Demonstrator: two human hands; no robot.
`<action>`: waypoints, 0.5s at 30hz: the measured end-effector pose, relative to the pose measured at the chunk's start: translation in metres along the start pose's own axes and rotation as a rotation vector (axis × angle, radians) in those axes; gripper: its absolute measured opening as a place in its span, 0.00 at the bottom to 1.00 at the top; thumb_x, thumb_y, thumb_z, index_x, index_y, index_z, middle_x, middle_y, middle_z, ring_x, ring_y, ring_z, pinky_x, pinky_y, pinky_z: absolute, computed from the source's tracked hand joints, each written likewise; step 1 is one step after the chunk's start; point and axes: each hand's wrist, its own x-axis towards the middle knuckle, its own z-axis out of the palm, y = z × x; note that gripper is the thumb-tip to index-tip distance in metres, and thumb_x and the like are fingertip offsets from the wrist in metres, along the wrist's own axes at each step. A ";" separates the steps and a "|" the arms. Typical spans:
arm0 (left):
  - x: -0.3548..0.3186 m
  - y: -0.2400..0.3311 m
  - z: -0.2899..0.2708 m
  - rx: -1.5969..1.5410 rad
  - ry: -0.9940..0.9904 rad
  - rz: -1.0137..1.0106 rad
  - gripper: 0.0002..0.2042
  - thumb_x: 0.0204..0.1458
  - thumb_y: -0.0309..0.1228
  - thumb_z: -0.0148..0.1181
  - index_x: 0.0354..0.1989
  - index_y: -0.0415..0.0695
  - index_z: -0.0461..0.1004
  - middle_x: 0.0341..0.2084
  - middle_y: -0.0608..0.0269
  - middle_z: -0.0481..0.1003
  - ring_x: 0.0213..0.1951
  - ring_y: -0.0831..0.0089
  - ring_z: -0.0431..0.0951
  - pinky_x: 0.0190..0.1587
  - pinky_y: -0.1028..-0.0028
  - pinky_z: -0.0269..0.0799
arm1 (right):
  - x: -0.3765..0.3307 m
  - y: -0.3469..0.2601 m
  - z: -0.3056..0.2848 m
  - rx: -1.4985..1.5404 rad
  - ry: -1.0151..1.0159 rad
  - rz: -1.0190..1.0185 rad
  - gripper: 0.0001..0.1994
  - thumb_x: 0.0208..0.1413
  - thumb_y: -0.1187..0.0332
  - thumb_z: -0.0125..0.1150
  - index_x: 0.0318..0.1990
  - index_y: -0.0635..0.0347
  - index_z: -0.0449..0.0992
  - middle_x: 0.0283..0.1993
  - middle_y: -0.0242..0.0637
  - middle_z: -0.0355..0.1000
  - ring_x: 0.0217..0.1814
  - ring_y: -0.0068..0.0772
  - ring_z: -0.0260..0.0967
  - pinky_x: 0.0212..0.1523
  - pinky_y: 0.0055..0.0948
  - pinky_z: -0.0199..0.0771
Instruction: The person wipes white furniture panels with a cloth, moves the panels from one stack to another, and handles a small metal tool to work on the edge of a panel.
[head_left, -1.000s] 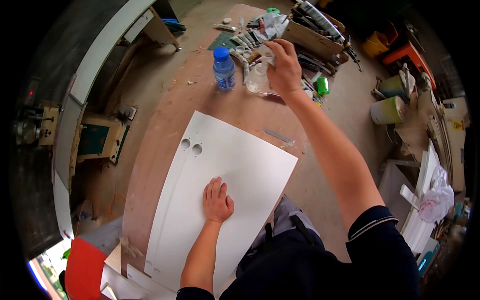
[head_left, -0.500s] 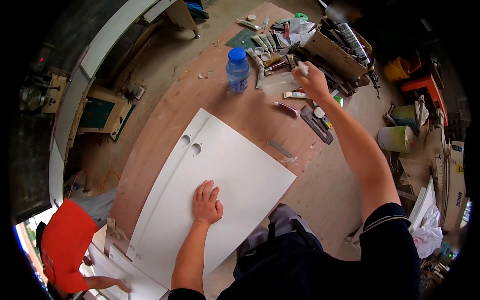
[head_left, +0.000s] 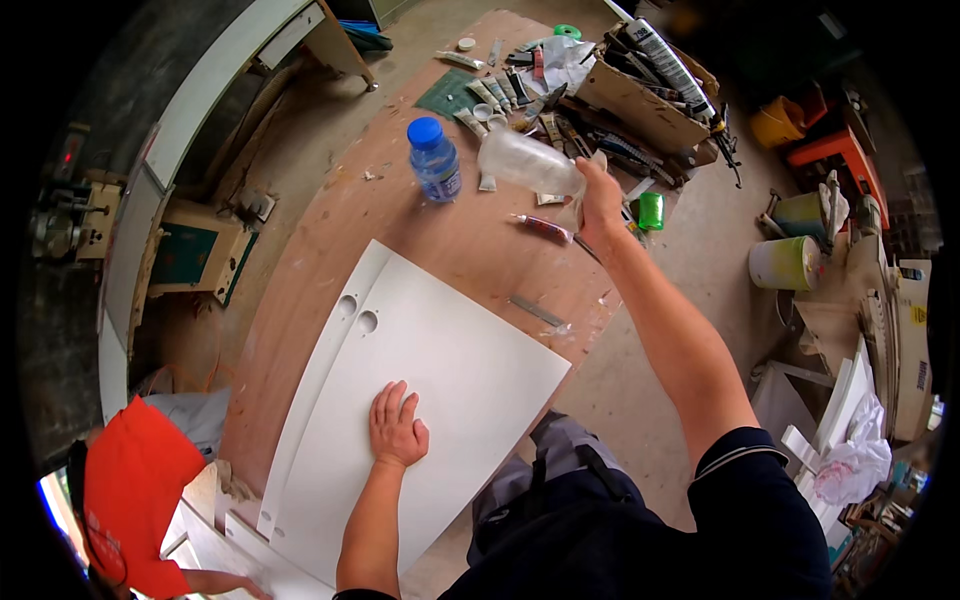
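My left hand (head_left: 398, 428) lies flat, fingers extended, on a white panel (head_left: 440, 350) with round hinge holes near its far left corner. A second white panel (head_left: 322, 345) shows along the left edge beneath it. Over the table's far right side, my right hand (head_left: 600, 205) is closed round the neck end of a translucent plastic bottle (head_left: 530, 163). The bottle is tilted almost level, its base pointing left; a whitish piece shows beside my fingers. Left of it stands a blue-capped bottle (head_left: 433, 165). Below lies a dark red tube (head_left: 545, 227).
Paint tubes (head_left: 495, 92) and a cardboard box (head_left: 640, 95) of cartridges crowd the table's (head_left: 300, 260) far end. A metal strip (head_left: 537, 310) lies beyond the panel. A person in an orange-red shirt (head_left: 138, 490) is at lower left. Paint buckets (head_left: 785, 265) stand on the floor at right.
My right hand has drawn nearer and slightly left, lifting the translucent bottle off the tube-strewn area. My left hand stays flat on the panel. The whole view has shifted a little.
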 end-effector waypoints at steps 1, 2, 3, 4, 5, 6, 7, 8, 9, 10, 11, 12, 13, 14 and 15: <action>-0.001 -0.001 -0.001 -0.001 0.000 -0.004 0.19 0.43 0.30 0.52 0.47 0.43 0.72 0.60 0.56 0.62 0.64 0.56 0.59 0.66 0.56 0.54 | -0.003 -0.003 0.005 -0.340 -0.013 -0.221 0.10 0.56 0.61 0.55 0.37 0.56 0.75 0.30 0.37 0.73 0.26 0.37 0.70 0.26 0.32 0.70; -0.002 -0.001 -0.002 -0.002 0.000 -0.007 0.19 0.43 0.30 0.52 0.47 0.43 0.72 0.60 0.56 0.62 0.64 0.56 0.59 0.66 0.56 0.54 | -0.010 -0.012 0.009 -0.678 -0.027 -0.445 0.10 0.55 0.61 0.56 0.38 0.56 0.75 0.31 0.38 0.73 0.28 0.40 0.71 0.28 0.33 0.71; -0.003 -0.002 -0.003 -0.002 -0.001 -0.011 0.19 0.43 0.31 0.52 0.47 0.43 0.72 0.60 0.57 0.62 0.64 0.56 0.59 0.66 0.56 0.54 | -0.016 -0.020 0.015 -1.014 -0.044 -0.673 0.10 0.54 0.61 0.57 0.39 0.55 0.75 0.32 0.40 0.73 0.29 0.43 0.72 0.30 0.34 0.72; -0.002 -0.002 -0.003 -0.007 -0.003 -0.011 0.19 0.44 0.31 0.52 0.47 0.43 0.72 0.60 0.57 0.62 0.64 0.56 0.59 0.66 0.56 0.54 | -0.021 -0.026 0.021 -1.130 -0.095 -0.814 0.11 0.52 0.61 0.58 0.39 0.55 0.75 0.33 0.41 0.73 0.31 0.44 0.72 0.31 0.35 0.73; -0.002 -0.001 -0.003 -0.010 -0.006 -0.013 0.19 0.44 0.31 0.51 0.47 0.43 0.72 0.60 0.57 0.62 0.64 0.57 0.59 0.66 0.56 0.54 | -0.026 -0.030 0.028 -1.243 -0.151 -0.956 0.11 0.51 0.61 0.59 0.39 0.54 0.74 0.33 0.41 0.72 0.33 0.46 0.72 0.33 0.37 0.74; -0.001 -0.001 -0.003 -0.014 -0.010 -0.016 0.19 0.44 0.31 0.51 0.47 0.43 0.72 0.61 0.57 0.62 0.64 0.57 0.59 0.66 0.56 0.54 | -0.031 -0.033 0.035 -1.352 -0.209 -1.101 0.12 0.50 0.61 0.60 0.40 0.54 0.74 0.34 0.42 0.71 0.34 0.48 0.73 0.34 0.38 0.75; -0.001 -0.001 -0.002 -0.008 -0.003 -0.010 0.19 0.44 0.31 0.51 0.47 0.43 0.72 0.60 0.57 0.62 0.64 0.57 0.59 0.66 0.56 0.54 | -0.035 -0.036 0.042 -1.431 -0.269 -1.131 0.13 0.46 0.63 0.62 0.40 0.55 0.73 0.36 0.40 0.70 0.37 0.45 0.74 0.35 0.39 0.75; -0.001 -0.002 -0.002 -0.002 0.002 -0.004 0.19 0.44 0.31 0.51 0.47 0.43 0.72 0.60 0.57 0.62 0.64 0.57 0.59 0.66 0.56 0.54 | -0.033 -0.033 0.046 -1.472 -0.316 -1.162 0.13 0.47 0.62 0.62 0.40 0.55 0.73 0.35 0.40 0.70 0.37 0.44 0.73 0.35 0.39 0.75; -0.001 -0.002 -0.002 0.005 0.008 0.002 0.19 0.45 0.31 0.51 0.47 0.43 0.72 0.60 0.57 0.62 0.64 0.57 0.59 0.66 0.56 0.54 | -0.029 -0.029 0.050 -1.513 -0.365 -1.192 0.13 0.48 0.61 0.63 0.40 0.55 0.72 0.35 0.39 0.69 0.38 0.44 0.73 0.35 0.39 0.75; 0.000 -0.002 -0.002 0.001 0.016 0.005 0.19 0.45 0.31 0.51 0.47 0.43 0.72 0.60 0.57 0.63 0.64 0.57 0.59 0.66 0.56 0.54 | -0.027 -0.028 0.055 -1.555 -0.413 -1.224 0.14 0.49 0.60 0.63 0.40 0.55 0.71 0.35 0.39 0.68 0.39 0.43 0.72 0.35 0.38 0.74; 0.000 -0.002 -0.002 -0.003 0.023 0.009 0.19 0.45 0.31 0.51 0.47 0.43 0.72 0.60 0.57 0.63 0.64 0.58 0.60 0.66 0.57 0.54 | -0.026 -0.027 0.058 -1.578 -0.404 -1.208 0.15 0.50 0.59 0.64 0.41 0.54 0.72 0.36 0.38 0.69 0.41 0.41 0.72 0.36 0.38 0.75; 0.000 -0.002 -0.002 -0.007 0.030 0.013 0.19 0.45 0.31 0.51 0.47 0.43 0.72 0.60 0.57 0.63 0.64 0.58 0.60 0.66 0.57 0.54 | -0.025 -0.026 0.061 -1.563 -0.405 -1.239 0.15 0.50 0.58 0.64 0.42 0.54 0.72 0.36 0.38 0.69 0.41 0.41 0.72 0.37 0.38 0.75; 0.000 -0.002 -0.002 -0.010 0.029 0.011 0.19 0.45 0.31 0.51 0.47 0.43 0.72 0.60 0.57 0.63 0.64 0.58 0.60 0.66 0.57 0.54 | -0.025 -0.027 0.064 -1.546 -0.406 -1.270 0.15 0.50 0.58 0.64 0.42 0.54 0.72 0.37 0.38 0.69 0.41 0.41 0.72 0.37 0.38 0.75; -0.001 -0.003 -0.002 -0.013 0.027 0.009 0.19 0.45 0.31 0.51 0.48 0.43 0.72 0.60 0.57 0.64 0.64 0.58 0.60 0.66 0.57 0.54 | -0.024 -0.028 0.067 -1.529 -0.406 -1.300 0.16 0.51 0.58 0.64 0.43 0.53 0.73 0.37 0.38 0.69 0.41 0.41 0.72 0.37 0.37 0.75; -0.001 -0.003 -0.002 -0.017 0.026 0.008 0.19 0.45 0.31 0.51 0.48 0.43 0.72 0.59 0.57 0.64 0.64 0.58 0.60 0.66 0.57 0.54 | -0.024 -0.029 0.070 -1.542 -0.421 -1.263 0.16 0.51 0.58 0.63 0.44 0.52 0.73 0.38 0.37 0.70 0.42 0.42 0.72 0.39 0.37 0.75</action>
